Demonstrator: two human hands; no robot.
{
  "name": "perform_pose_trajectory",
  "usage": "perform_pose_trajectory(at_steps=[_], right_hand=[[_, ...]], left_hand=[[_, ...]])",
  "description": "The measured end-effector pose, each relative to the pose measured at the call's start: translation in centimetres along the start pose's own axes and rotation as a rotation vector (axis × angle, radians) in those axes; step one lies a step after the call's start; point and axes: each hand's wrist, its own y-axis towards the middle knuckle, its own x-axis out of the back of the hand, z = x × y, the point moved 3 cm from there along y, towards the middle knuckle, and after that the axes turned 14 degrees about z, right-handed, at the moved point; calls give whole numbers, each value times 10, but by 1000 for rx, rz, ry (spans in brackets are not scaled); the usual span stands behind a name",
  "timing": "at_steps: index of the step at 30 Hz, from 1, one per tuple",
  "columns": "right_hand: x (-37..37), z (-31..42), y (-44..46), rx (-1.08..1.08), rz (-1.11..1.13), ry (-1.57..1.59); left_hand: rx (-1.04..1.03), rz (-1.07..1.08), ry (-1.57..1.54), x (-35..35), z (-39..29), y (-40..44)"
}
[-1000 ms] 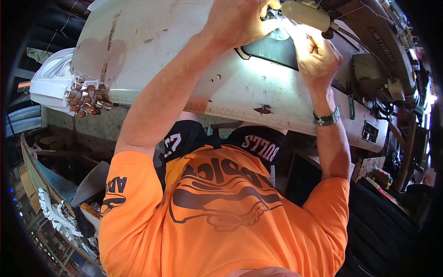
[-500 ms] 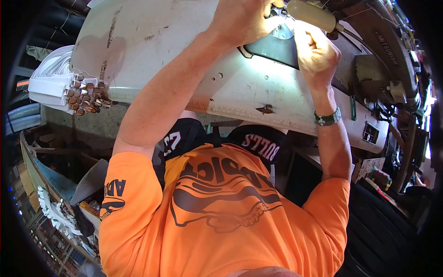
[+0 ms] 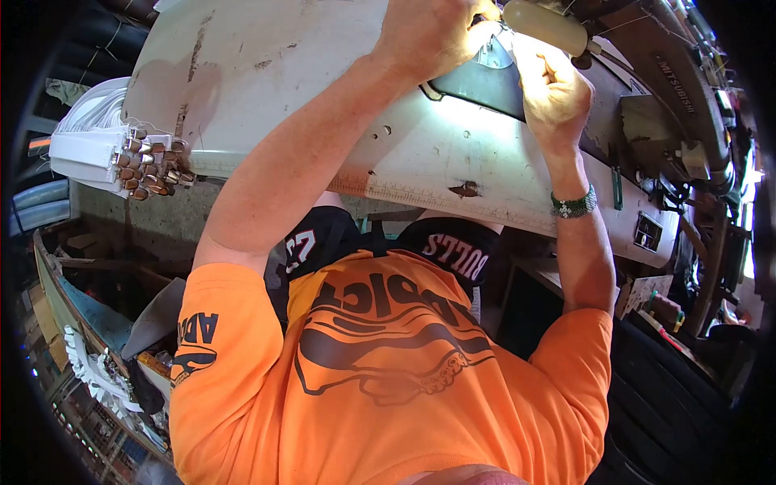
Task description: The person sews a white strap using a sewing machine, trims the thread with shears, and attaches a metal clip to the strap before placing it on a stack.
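Note:
Both my hands work close together at the needle end of a Mitsubishi sewing machine [image 3: 675, 81]. My left hand [image 3: 428, 36] comes in from the left, its thumb and fingertips pinched by the needle area; whatever they hold is too small to make out. Just right of it, my right hand [image 3: 558, 101] has its fingers curled in a pinch, and its fingertips are washed out by glare. A pale cylindrical lamp [image 3: 546, 28] hangs over the hands and lights the shiny metal plate [image 3: 493, 56] beneath them. The needle itself is hidden.
A bundle of white straps [image 3: 85, 153] with brown metal ends lies at the left of the worn white table [image 3: 275, 89]. A printed ruler runs along its front edge. On the right lies a small green tool [image 3: 617, 190], beside a rectangular cutout [image 3: 648, 233].
My right hand has shifted very slightly, its fingertips still near the lamp. My left hand stays at the needle area with almost no movement.

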Motion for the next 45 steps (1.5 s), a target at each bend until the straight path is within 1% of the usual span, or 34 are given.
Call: perform_pose_trajectory(at_steps=[4, 7, 10, 11, 13, 14, 16, 17, 18, 19, 20, 21, 23, 24, 25, 26, 27, 29, 30, 31, 32, 33, 34, 35, 36, 38, 39, 40, 42, 43, 44, 45], right_hand=[[-1, 0, 0, 32, -14, -32], [-2, -1, 1, 27, -8, -20], [0, 9, 2, 31, 9, 32], [3, 15, 3, 12, 3, 88], [14, 28, -3, 38, 34, -18], [20, 38, -7, 5, 66, -171], [30, 57, -25, 57, 56, -81], [34, 65, -34, 77, 49, -32], [35, 76, -41, 184, 124, 38], [35, 85, -49, 286, 195, 111], [33, 89, -55, 350, 249, 117], [30, 94, -62, 414, 302, 120], [31, 108, -71, 429, 302, 185], [30, 107, -76, 475, 323, 224], [30, 107, -79, 526, 346, 261], [33, 115, -80, 550, 263, 315], [39, 116, -82, 545, 251, 332], [54, 118, -86, 533, 236, 379], [62, 119, -86, 520, 170, 393], [70, 116, -87, 491, 177, 423], [79, 111, -89, 462, 182, 449], [87, 108, -89, 432, 188, 474], [96, 108, -88, 388, 183, 430], [110, 105, -89, 406, 125, 283], [133, 88, -89, 490, -5, 32], [207, 39, -80, 164, -249, -198], [244, 15, -76, -14, -333, -289], [269, -12, -66, -105, -514, -193], [334, -98, -43, -236, -420, -461], [357, -156, -32, -200, -358, -473], [369, -194, -22, -164, -298, -485], [371, -204, -13, -208, -243, -380]], left_hand=[[28, 69, 14, 2, -1, 1], [72, 120, 87, -5, 18, 3], [-125, -50, -35, 0, 12, 0], [-105, -8, -22, 1, 11, -2], [-70, 75, 2, 9, 9, -9], [-66, 108, 24, 11, 9, -17], [33, 285, -95, 26, -16, -45], [-34, 298, -119, 35, -25, -62], [-99, 317, -144, 42, -35, -78], [-94, 326, -184, 51, -52, -92], [-93, 337, -222, 61, -67, -100], [-80, 333, -336, 67, -75, -105], [-30, 315, -572, 73, -84, -112], [-98, 359, -592, 76, -82, -110], [-141, 339, -636, 74, -82, -104], [-188, 312, -676, 68, -82, -97], [-234, 284, -714, 60, -81, -89], [-273, 376, -766, 39, -78, -82], [-298, 424, -723, 35, -82, -79], [-327, 475, -680, 30, -86, -75], [-383, 439, -673, 26, -91, -75], [-446, 425, -543, 28, -94, -73], [-503, 407, -414, 30, -97, -71], [-552, 386, -286, 32, -99, -70], [-594, 326, -271, 34, -101, -68], [-540, 293, -277, 47, -98, -69], [-515, 277, -279, 54, -96, -70], [-465, 259, -304, 62, -92, -71], [-367, 225, -357, 75, -86, -74], [-328, 220, -384, 79, -83, -76], [-289, 215, -411, 80, -80, -79], [-249, 212, -437, 80, -77, -82]])
